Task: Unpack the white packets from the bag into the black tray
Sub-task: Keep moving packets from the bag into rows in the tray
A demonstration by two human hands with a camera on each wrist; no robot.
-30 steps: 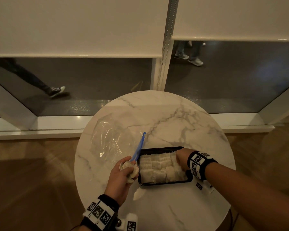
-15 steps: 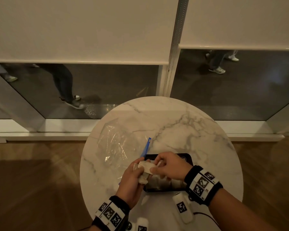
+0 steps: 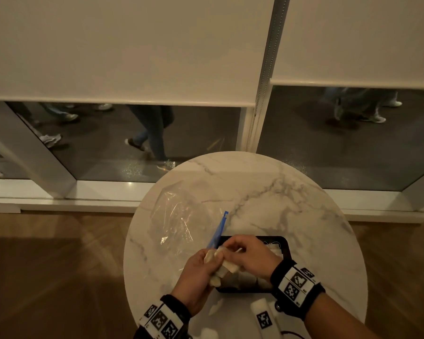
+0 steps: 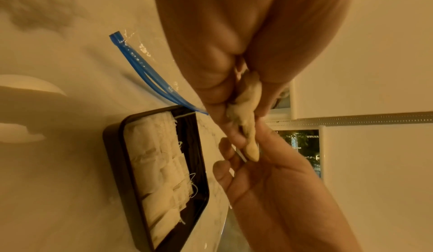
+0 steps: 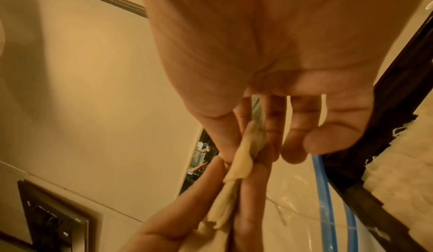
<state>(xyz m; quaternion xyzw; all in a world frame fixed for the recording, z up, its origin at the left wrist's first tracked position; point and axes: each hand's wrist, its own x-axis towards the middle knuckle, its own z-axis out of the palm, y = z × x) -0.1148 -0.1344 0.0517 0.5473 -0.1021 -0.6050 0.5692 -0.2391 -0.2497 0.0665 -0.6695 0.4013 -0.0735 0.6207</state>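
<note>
My left hand [image 3: 212, 263] grips a small bunch of white packets [image 3: 219, 270] just above the left end of the black tray [image 3: 286, 243]. My right hand [image 3: 228, 253] meets it from the right and pinches one white packet [image 5: 241, 159] between thumb and forefinger. In the left wrist view the held packet [image 4: 248, 106] sits between both hands, and several white packets [image 4: 159, 163] lie in rows in the tray [image 4: 114, 163]. The clear bag [image 3: 176, 216] lies flat to the tray's left, its blue zip strip [image 3: 218, 231] open.
Everything sits on a small round marble table [image 3: 291, 199] with its edge close on all sides. Behind it are a glass wall and lowered blinds. Wooden floor surrounds the table.
My right hand left the tray and moved left to the packets in my left hand, where it now pinches one. The left hand has stayed in place with its bunch.
</note>
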